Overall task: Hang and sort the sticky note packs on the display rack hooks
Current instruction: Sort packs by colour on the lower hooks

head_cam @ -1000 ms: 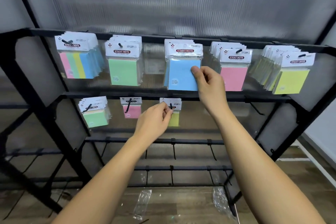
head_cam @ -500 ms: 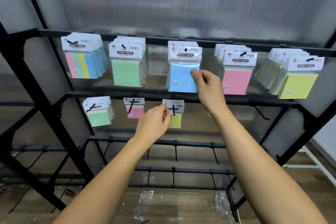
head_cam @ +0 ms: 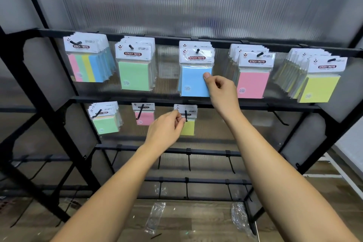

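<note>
A black display rack [head_cam: 137,100] carries sticky note packs on hooks. The top row holds multicolour packs [head_cam: 88,65], green packs [head_cam: 134,75], blue packs [head_cam: 193,82], pink packs [head_cam: 253,84] and yellow packs [head_cam: 319,88]. Lower row: green packs [head_cam: 106,124], a pink pack [head_cam: 144,117] and a small yellow pack [head_cam: 189,125]. My right hand [head_cam: 220,92] pinches the front blue pack at its right edge. My left hand [head_cam: 167,128] pinches the header of the small yellow pack beside its hook [head_cam: 186,116].
Bare hooks stick out on the lower row at right [head_cam: 279,119] and along the two bottom rails [head_cam: 188,161]. Clear plastic wrappers [head_cam: 155,218] lie on the wooden floor under the rack. A ribbed translucent panel [head_cam: 196,2] backs the rack.
The view has tilted slightly, so the rack sits lower in frame. Both hands keep their holds on the same packs; my right thumb has shifted a little along the blue pack's edge.
</note>
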The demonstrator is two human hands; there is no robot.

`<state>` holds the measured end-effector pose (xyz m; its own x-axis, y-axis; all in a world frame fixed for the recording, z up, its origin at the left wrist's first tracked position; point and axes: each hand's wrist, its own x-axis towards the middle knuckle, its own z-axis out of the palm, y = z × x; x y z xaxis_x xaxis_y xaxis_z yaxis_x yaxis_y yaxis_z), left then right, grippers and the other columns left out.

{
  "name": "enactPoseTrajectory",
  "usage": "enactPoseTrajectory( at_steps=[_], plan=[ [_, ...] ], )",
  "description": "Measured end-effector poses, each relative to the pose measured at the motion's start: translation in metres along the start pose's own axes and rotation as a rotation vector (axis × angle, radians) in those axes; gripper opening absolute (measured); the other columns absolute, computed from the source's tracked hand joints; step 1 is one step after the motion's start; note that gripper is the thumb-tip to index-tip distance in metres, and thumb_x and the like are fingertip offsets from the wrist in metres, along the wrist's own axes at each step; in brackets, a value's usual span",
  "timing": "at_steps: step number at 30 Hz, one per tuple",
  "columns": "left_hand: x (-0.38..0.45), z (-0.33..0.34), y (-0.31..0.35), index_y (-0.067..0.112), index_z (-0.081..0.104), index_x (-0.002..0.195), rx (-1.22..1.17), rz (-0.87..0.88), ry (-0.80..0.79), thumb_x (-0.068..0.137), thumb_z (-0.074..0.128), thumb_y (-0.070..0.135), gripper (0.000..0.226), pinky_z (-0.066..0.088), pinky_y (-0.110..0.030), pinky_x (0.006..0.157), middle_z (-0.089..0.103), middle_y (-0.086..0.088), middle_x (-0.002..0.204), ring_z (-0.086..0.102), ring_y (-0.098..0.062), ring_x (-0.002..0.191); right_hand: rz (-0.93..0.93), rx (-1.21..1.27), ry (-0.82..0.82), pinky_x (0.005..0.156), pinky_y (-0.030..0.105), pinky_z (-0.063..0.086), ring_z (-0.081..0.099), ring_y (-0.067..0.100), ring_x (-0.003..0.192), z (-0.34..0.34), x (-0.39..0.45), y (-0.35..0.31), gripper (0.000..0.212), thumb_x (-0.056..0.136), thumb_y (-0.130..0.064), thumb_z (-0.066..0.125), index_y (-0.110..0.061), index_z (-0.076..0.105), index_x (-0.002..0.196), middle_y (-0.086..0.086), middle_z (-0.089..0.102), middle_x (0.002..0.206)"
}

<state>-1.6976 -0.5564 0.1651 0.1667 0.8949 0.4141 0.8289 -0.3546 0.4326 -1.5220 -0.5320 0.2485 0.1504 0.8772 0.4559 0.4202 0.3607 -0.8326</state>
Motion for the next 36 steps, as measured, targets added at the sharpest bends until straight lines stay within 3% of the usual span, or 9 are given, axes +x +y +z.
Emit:
enactPoseTrajectory(
  at_steps=[3,7,9,12,15,21,25,32,36],
  plan=[
    [-0.002,0.001,-0.002,0.022,0.055,0.091,0.015,-0.010,-0.003,0.100,0.048,0.038,0.019,0.045,-0.028,0.059,0.061,0.010,0.085,0.058,-0.011,0.076,0.014,-0.020,-0.024,0.047,0.017,0.022,0.028,0.006,0.048,-0.001,-0.006,0.004,0.053,0.102,-0.042,0.051,-0.021,0.032,0.056,-0.012,0.028,0.045],
    [-0.008,0.006,-0.007,0.023,0.055,0.092,0.042,-0.040,-0.023,0.100,0.047,0.039,0.019,0.046,-0.030,0.062,0.061,0.010,0.085,0.058,-0.012,0.077,0.096,-0.089,-0.077,0.059,0.022,0.038,0.054,0.008,0.063,0.000,-0.018,0.025,0.045,0.100,-0.045,0.051,-0.016,0.061,0.066,-0.006,0.062,0.064],
    [-0.013,0.011,-0.010,0.023,0.056,0.093,0.050,-0.065,-0.039,0.100,0.047,0.039,0.020,0.050,-0.032,0.066,0.061,0.010,0.086,0.059,-0.013,0.079,0.140,-0.144,-0.125,0.066,0.027,0.044,0.061,0.010,0.071,0.002,-0.026,0.038,0.039,0.099,-0.042,0.053,-0.020,0.068,0.071,-0.004,0.070,0.072],
    [-0.021,0.019,-0.012,0.023,0.055,0.093,0.056,-0.113,-0.069,0.100,0.047,0.040,0.020,0.052,-0.036,0.071,0.062,0.010,0.086,0.060,-0.016,0.080,0.222,-0.252,-0.238,0.068,0.026,0.040,0.061,0.010,0.073,0.008,-0.039,0.061,0.036,0.099,-0.037,0.054,-0.019,0.069,0.072,-0.009,0.068,0.071],
    [-0.026,0.024,-0.014,0.024,0.054,0.093,0.066,-0.144,-0.087,0.099,0.047,0.040,0.019,0.052,-0.036,0.071,0.061,0.010,0.086,0.059,-0.017,0.080,0.296,-0.318,-0.329,0.075,0.028,0.047,0.065,0.019,0.083,0.017,-0.050,0.084,0.032,0.098,-0.036,0.055,-0.018,0.068,0.074,-0.005,0.070,0.076],
    [-0.031,0.030,-0.026,0.024,0.052,0.096,0.087,-0.189,-0.130,0.100,0.046,0.040,0.018,0.044,-0.032,0.066,0.062,0.010,0.089,0.059,-0.015,0.082,0.341,-0.409,-0.377,0.081,0.033,0.052,0.065,0.023,0.085,0.031,-0.061,0.107,0.029,0.096,-0.039,0.058,-0.018,0.066,0.077,0.000,0.071,0.081],
    [-0.032,0.033,-0.038,0.023,0.053,0.098,0.097,-0.217,-0.157,0.099,0.046,0.042,0.020,0.050,-0.034,0.070,0.062,0.008,0.090,0.059,-0.017,0.083,0.370,-0.441,-0.386,0.085,0.037,0.053,0.064,0.025,0.087,0.041,-0.059,0.113,0.031,0.093,-0.045,0.060,-0.021,0.060,0.074,0.002,0.070,0.086],
    [-0.026,0.035,-0.066,0.021,0.054,0.100,0.098,-0.281,-0.148,0.099,0.047,0.041,0.021,0.051,-0.036,0.072,0.062,0.004,0.097,0.060,-0.020,0.091,0.409,-0.506,-0.400,0.082,0.039,0.052,0.063,0.026,0.091,0.056,-0.052,0.118,0.043,0.093,-0.057,0.057,-0.016,0.056,0.079,0.004,0.067,0.091],
    [-0.019,0.034,-0.083,0.011,0.056,0.117,0.106,-0.342,-0.130,0.099,0.047,0.043,0.038,0.050,-0.041,0.084,0.060,-0.005,0.115,0.055,-0.025,0.108,0.427,-0.543,-0.379,0.070,0.036,0.048,0.060,0.026,0.084,0.070,-0.048,0.121,0.051,0.090,-0.062,0.056,-0.012,0.056,0.085,0.002,0.060,0.082]
  ],
)
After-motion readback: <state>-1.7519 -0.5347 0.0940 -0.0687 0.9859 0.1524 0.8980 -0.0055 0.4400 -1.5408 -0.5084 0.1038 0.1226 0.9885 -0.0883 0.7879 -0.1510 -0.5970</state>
